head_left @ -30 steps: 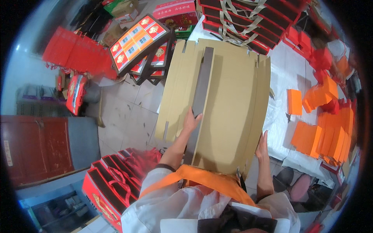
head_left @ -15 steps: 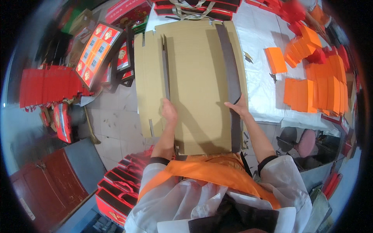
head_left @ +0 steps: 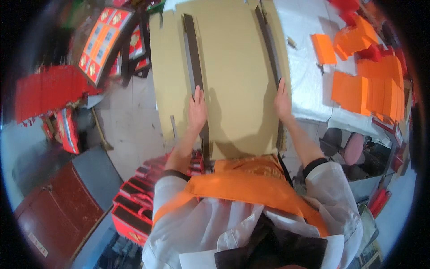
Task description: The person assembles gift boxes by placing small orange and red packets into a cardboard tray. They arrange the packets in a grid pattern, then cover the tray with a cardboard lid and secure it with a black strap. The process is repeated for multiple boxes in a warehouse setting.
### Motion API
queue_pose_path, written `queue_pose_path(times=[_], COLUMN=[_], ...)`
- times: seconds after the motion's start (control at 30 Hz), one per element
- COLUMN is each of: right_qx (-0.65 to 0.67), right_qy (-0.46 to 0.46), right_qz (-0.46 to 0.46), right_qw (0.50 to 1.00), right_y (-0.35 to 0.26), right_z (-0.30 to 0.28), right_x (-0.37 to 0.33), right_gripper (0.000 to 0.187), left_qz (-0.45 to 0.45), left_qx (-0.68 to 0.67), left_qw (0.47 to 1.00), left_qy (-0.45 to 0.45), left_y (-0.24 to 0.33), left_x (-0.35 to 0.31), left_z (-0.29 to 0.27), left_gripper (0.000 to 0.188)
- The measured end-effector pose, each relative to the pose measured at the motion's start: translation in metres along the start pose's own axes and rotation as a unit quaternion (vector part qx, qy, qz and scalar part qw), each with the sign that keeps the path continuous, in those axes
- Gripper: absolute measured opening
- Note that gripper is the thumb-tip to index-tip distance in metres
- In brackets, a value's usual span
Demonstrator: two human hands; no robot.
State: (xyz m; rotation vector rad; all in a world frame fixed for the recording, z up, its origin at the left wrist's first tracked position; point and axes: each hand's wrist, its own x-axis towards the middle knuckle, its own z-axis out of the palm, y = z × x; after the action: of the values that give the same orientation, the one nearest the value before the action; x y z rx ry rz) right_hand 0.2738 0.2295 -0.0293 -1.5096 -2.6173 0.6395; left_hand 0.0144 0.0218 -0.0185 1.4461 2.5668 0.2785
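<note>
A large tan cardboard sheet [head_left: 237,89] lies in front of me, notched along its edges. Two long flaps with dark faces stand up from it, a left flap [head_left: 192,56] and a right flap [head_left: 267,40]. My left hand [head_left: 197,110] rests against the near part of the left flap, fingers stretched out and pointing away from me. On the other side, my right hand [head_left: 282,102] lies along the near end of the right flap with its fingers extended; its thumb is hard to make out.
A white-covered table [head_left: 309,85] on the right bears several orange boxes [head_left: 349,92]. Printed red and orange panels [head_left: 105,40] lean at the left, near red folded packaging [head_left: 51,92]. Red boxes with dark tops [head_left: 134,210] stand at lower left. A round stool [head_left: 354,148] is at right.
The right flap has swung from leaning outward to standing more upright. Both hands have shifted from gripping near the flaps to lying along them with fingers extended. My view has tilted slightly.
</note>
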Motion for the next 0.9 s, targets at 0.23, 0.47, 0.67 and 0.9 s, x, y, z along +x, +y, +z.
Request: queue_pose_path(times=[0.23, 0.47, 0.67, 0.9], right_qx=[-0.036, -0.122, -0.057, -0.265], right_qy=[0.026, -0.109, -0.261, -0.220], right_qz=[-0.039, -0.143, -0.237, -0.322], right_qw=[0.998, 0.976, 0.934, 0.882], right_y=[0.005, 0.027, 0.083, 0.088], right_z=[-0.002, -0.014, -0.051, -0.059], right_x=[0.003, -0.036, -0.109, -0.125], right_gripper=[0.066, 0.050, 0.055, 0.076], left_qz=[0.248, 0.290, 0.344, 0.208], left_qx=[0.017, 0.093, -0.006, 0.019], left_qw=[0.947, 0.935, 0.927, 0.967], left_qy=[-0.201, -0.181, -0.151, -0.147], left_y=[-0.059, -0.068, -0.096, -0.055], left_x=[-0.076, -0.119, -0.123, -0.121], left_z=[-0.034, -0.021, -0.009, -0.016], left_gripper=[0.056, 0.071, 0.057, 0.027])
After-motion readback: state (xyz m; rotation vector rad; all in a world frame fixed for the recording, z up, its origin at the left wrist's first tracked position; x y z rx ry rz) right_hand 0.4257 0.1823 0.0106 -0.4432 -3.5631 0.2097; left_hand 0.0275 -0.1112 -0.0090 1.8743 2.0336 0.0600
